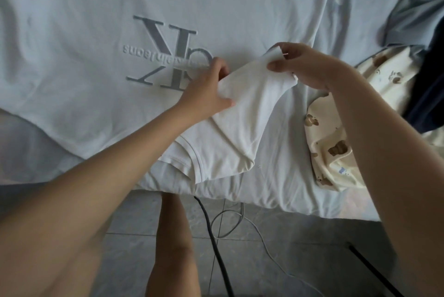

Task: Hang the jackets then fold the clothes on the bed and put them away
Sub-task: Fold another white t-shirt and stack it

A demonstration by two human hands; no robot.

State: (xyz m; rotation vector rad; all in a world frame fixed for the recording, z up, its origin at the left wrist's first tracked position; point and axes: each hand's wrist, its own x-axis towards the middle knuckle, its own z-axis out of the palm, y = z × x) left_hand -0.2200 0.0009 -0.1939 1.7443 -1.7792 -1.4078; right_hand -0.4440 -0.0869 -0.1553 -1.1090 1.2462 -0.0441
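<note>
1. Hands first: your left hand (pixel 209 87) grips a fold of the white tee (pixel 252 114) at mid-frame. The thumb lies on top and the fingers are tucked out of sight behind the cloth.
2. Your right hand (pixel 310 66) pinches the tee's upper end between thumb and fingers and holds it up off the bed (pixel 276 191). The cloth partly hides the fingertips.
3. From that pinch the white tee runs down toward lower centre, where its collar and a hem lie bunched near the bed's edge. Your left forearm covers part of it, so you cannot read its full outline.
4. Underneath, the logo tee (pixel 72 32) lies spread flat across the upper left and centre. Its grey lettering reads upside down to you, your left hand covers a piece of it, and the frame cuts off the top and left.
5. At right, just beside the white tee, sits a crumpled bear-print cloth (pixel 329 152). Your right forearm crosses over it and hides much of it.
6. In the upper right a grey-blue garment (pixel 413 15) is heaped, with a dark garment (pixel 430 94) below it. The frame edge cuts both, and their kind cannot be told.
7. Below the bed's edge a black cable (pixel 216 236) and a looped white cable (pixel 230 222) trail over the tiled floor (pixel 288 260). Your leg (pixel 173 248) shows at bottom centre.
</note>
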